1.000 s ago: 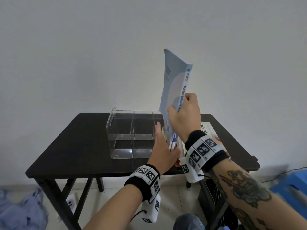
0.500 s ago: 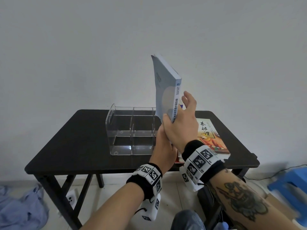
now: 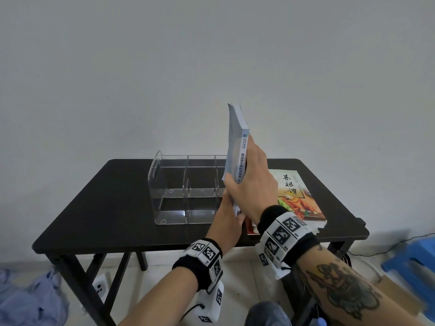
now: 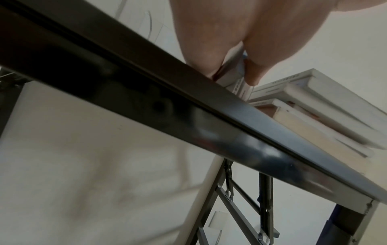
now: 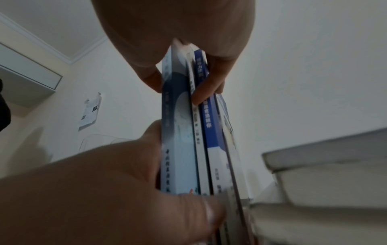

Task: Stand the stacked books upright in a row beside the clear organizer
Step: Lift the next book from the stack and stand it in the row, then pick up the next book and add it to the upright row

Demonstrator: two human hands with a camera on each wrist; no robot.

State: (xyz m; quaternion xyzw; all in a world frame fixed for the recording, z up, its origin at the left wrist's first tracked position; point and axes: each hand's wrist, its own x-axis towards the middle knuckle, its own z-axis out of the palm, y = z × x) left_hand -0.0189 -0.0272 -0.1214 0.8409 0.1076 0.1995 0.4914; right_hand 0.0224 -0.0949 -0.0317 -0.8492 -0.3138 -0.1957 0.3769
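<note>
A light blue book (image 3: 236, 147) stands upright just right of the clear organizer (image 3: 186, 191) on the black table (image 3: 106, 208). My right hand (image 3: 249, 184) pinches it from the spine side, thumb on the left cover. In the right wrist view the light blue book (image 5: 178, 132) sits against a dark blue book (image 5: 209, 126), both pinched together. My left hand (image 3: 227, 217) grips the lower end of these upright books (image 4: 238, 79) near the table's front edge. A flat stack of books (image 3: 296, 196) lies to the right.
The table's front edge (image 4: 146, 102) runs right under my left wrist. The wall stands close behind the table. A blue stool (image 3: 414, 255) is on the floor to the right, and crumpled cloth (image 3: 23, 300) and a power strip (image 3: 101, 285) to the left.
The light blue book has come down from a raised, tilted hold to upright beside the organizer. My left hand has closed round its lower end, and my right hand now lies along the spine.
</note>
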